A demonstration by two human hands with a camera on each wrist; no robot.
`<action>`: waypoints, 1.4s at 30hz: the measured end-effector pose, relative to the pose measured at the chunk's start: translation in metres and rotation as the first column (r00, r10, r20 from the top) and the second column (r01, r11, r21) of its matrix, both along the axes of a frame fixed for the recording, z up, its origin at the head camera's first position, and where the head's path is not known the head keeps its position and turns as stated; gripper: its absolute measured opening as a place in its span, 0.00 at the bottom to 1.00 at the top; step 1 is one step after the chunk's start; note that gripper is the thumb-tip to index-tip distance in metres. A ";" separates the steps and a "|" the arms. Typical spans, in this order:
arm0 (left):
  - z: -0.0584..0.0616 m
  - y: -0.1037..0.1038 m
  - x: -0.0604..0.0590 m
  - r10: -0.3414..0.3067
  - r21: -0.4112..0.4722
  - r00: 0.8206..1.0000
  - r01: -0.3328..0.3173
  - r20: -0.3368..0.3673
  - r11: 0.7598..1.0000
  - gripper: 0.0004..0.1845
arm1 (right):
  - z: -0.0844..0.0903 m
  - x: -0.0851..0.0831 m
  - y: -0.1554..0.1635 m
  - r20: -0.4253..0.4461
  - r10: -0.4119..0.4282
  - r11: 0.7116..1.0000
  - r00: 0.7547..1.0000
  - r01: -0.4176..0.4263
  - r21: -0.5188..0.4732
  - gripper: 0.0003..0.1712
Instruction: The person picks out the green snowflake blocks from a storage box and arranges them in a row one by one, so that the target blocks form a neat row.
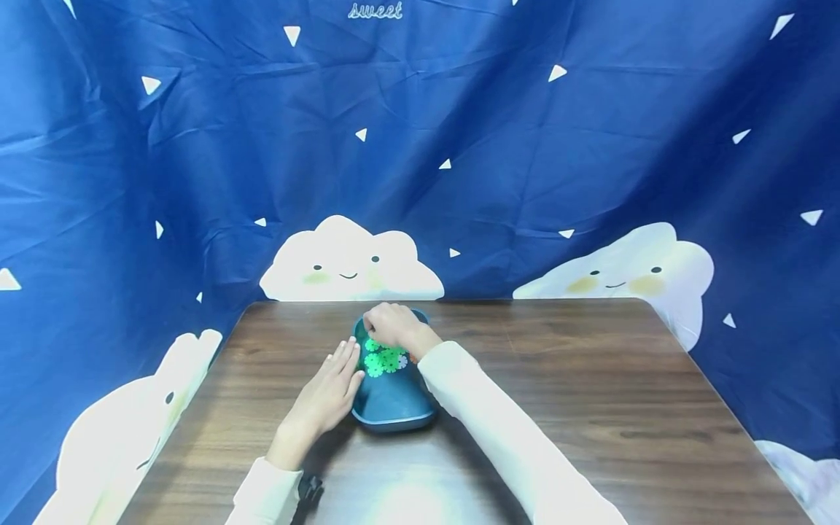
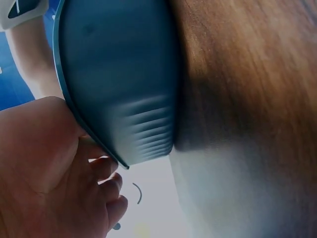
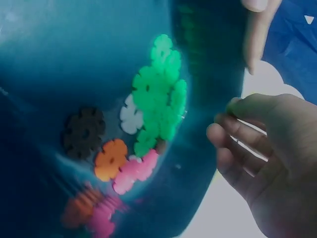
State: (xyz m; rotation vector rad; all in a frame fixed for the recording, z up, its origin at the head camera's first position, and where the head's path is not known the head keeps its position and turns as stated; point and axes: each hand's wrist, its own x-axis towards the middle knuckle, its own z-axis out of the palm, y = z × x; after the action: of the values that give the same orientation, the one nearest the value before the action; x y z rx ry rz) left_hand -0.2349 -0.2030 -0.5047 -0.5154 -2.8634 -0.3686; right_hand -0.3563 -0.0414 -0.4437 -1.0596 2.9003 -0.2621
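A dark teal bin [image 1: 394, 401] stands on the table with several flower-shaped plastic discs inside. Green discs [image 3: 153, 94] are heaped together, beside a white disc [image 3: 130, 116], a black one [image 3: 74, 136], an orange one [image 3: 111, 166] and pink ones [image 3: 131, 173]. Along the bin's left side lies my left hand [image 1: 331, 390], fingers straight and touching the rim; the left wrist view shows its palm [image 2: 54, 168] by the outer wall [image 2: 119, 64]. My right hand [image 1: 394, 324] is over the far part of the bin, fingers [image 3: 242, 134] loosely bent and no disc visible between them.
The brown wooden table [image 1: 577, 394] extends on both sides of the bin. Behind it hangs a blue curtain [image 1: 492, 182] with white clouds and triangles. A black strap [image 1: 310, 488] shows at the left wrist.
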 end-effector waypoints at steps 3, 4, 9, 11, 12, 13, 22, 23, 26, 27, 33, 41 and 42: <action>0.001 0.001 0.000 0.000 -0.002 1.000 0.000 -0.016 1.000 0.29 | -0.006 -0.002 -0.005 0.034 -0.008 1.000 0.999 0.007 0.027 0.11; 0.001 0.001 0.000 0.003 -0.005 1.000 -0.003 -0.011 1.000 0.29 | -0.009 -0.002 -0.007 0.038 -0.016 0.999 0.999 0.015 0.046 0.12; 0.002 0.002 0.000 0.013 -0.020 1.000 -0.013 0.026 1.000 0.30 | -0.018 -0.004 -0.009 0.043 -0.067 0.985 0.997 0.059 0.164 0.13; 0.003 0.002 0.001 0.016 -0.015 0.999 -0.016 0.045 1.000 0.30 | -0.020 -0.004 -0.009 0.050 -0.080 0.978 0.996 0.069 0.196 0.13; 0.003 0.002 0.001 0.017 -0.009 0.999 -0.017 0.052 1.000 0.30 | -0.021 -0.004 -0.009 0.053 -0.083 0.976 0.995 0.070 0.206 0.13; 0.004 0.002 0.002 0.017 -0.004 0.998 -0.017 0.056 1.000 0.30 | -0.021 -0.004 -0.009 0.055 -0.084 0.974 0.995 0.070 0.216 0.12; 0.006 0.000 0.002 0.007 -0.001 0.996 -0.007 0.085 1.000 0.31 | -0.025 -0.009 -0.010 -0.004 -0.079 0.950 0.997 0.077 0.302 0.11; 0.006 0.000 0.002 0.007 0.002 0.996 -0.007 0.088 1.000 0.31 | -0.026 -0.010 -0.010 -0.003 -0.078 0.949 0.997 0.075 0.305 0.10; 0.006 -0.001 0.003 0.010 0.011 0.996 -0.011 0.092 1.000 0.31 | -0.028 -0.013 -0.011 0.005 -0.069 0.950 0.998 0.065 0.304 0.10; 0.006 -0.001 0.003 0.013 0.013 0.995 -0.014 0.096 1.000 0.31 | -0.029 -0.013 -0.011 0.008 -0.064 0.950 0.998 0.058 0.307 0.10; 0.006 -0.001 0.002 0.022 0.007 0.993 -0.023 0.114 1.000 0.31 | -0.029 -0.015 -0.011 0.014 -0.061 0.942 0.998 0.053 0.331 0.09; 0.005 -0.001 0.002 0.022 0.008 0.992 -0.024 0.127 1.000 0.31 | -0.027 -0.013 -0.009 0.009 -0.060 0.938 0.998 0.053 0.341 0.13; 0.005 -0.001 0.002 0.022 0.007 0.992 -0.023 0.125 1.000 0.31 | -0.027 -0.013 -0.008 0.003 -0.055 0.939 0.999 0.050 0.341 0.13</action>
State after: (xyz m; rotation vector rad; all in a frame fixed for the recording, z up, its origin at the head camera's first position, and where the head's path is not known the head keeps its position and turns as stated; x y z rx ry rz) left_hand -0.2332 -0.2036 -0.4994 -0.4744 -2.9840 -0.4241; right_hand -0.3693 -0.0499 -0.4705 -0.9174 2.8201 0.2268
